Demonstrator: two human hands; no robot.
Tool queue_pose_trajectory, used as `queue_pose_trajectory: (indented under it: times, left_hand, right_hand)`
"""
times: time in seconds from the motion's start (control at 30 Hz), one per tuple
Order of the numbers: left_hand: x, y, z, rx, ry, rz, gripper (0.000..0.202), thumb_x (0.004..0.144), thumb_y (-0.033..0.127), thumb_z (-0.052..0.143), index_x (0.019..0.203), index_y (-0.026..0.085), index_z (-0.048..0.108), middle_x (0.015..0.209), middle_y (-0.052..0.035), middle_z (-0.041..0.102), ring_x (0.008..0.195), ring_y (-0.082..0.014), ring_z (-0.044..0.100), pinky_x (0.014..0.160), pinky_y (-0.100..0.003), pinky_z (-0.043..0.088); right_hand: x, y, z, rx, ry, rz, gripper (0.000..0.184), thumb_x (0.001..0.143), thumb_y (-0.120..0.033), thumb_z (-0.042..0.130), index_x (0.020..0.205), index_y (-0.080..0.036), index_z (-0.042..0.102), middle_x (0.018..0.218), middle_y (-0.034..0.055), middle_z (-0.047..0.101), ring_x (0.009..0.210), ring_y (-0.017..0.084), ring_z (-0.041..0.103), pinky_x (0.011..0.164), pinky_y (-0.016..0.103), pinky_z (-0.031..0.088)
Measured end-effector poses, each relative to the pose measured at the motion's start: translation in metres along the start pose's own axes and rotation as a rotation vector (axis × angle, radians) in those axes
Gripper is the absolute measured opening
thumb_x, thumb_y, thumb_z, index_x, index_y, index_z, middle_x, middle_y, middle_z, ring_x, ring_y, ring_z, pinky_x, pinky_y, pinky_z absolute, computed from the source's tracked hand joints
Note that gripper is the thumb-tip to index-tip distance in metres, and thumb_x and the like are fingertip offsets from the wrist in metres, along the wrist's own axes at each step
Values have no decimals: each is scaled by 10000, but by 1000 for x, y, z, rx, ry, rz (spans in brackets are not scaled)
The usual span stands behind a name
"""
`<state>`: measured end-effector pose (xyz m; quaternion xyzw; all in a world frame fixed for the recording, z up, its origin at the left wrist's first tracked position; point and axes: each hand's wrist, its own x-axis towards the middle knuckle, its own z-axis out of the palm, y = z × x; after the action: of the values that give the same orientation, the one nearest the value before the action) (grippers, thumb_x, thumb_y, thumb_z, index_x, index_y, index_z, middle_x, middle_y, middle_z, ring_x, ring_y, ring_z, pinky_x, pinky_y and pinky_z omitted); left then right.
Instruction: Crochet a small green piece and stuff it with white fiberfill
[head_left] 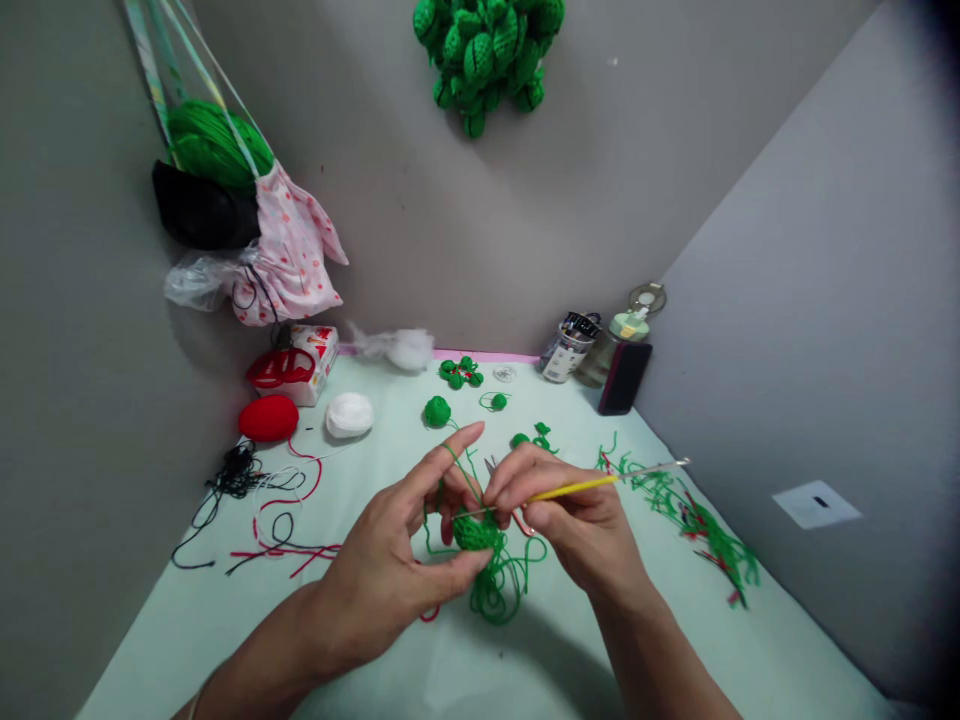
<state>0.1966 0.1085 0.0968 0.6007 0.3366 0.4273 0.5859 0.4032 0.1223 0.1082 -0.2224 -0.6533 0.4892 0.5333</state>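
Observation:
Between the fingers of my left hand (390,545) is a small green crochet piece (475,533), with green yarn running up over the raised index finger. My right hand (570,510) is closed around a crochet hook (574,490) with a yellow handle; its thin metal end meets the top of the green piece. The hook's other metal end points out to the right. Loose loops of green yarn (499,590) hang or lie below the piece. Partly hidden behind my hands are scissors (491,465), blades showing above and a bit of handle below.
A red yarn ball (268,418), white yarn ball (349,415) and tangled black yarn (238,470) lie at left. Small green balls (437,411) sit ahead. Green yarn scraps (694,520), a phone (625,378) and a jar (564,350) are at right. A pink bag (292,250) hangs left.

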Motion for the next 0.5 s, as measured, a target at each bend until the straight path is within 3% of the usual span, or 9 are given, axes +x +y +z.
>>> queue_pose_trajectory:
  times: [0.17, 0.33, 0.5]
  left_hand:
    - [2, 5, -2, -12, -14, -14, 937, 810, 214, 820, 1622, 419, 398, 1016, 9, 597, 960, -188, 564, 908, -340, 514]
    - [4, 8, -2, -45, 4, -34, 981, 809, 280, 856, 1646, 379, 356, 1014, 4, 602, 960, -196, 563, 930, -361, 493]
    - [2, 11, -3, -45, -6, -42, 910, 816, 261, 874, 1598, 420, 437, 964, 30, 593, 932, -176, 557, 935, -341, 483]
  right_hand:
    - [-2, -12, -6, -164, -88, 27, 145, 956, -292, 774, 1078, -318, 848, 1029, 58, 769, 923, 186, 706, 799, 333, 615]
    - [-4, -11, -1, -283, -25, -67, 207, 997, -238, 718, 1138, -335, 833, 1051, 52, 787, 945, 182, 714, 821, 333, 604]
    - [1, -2, 7, 5, 59, -38, 122, 988, -306, 730, 1016, -292, 848, 920, 49, 805, 846, 191, 725, 734, 332, 618]
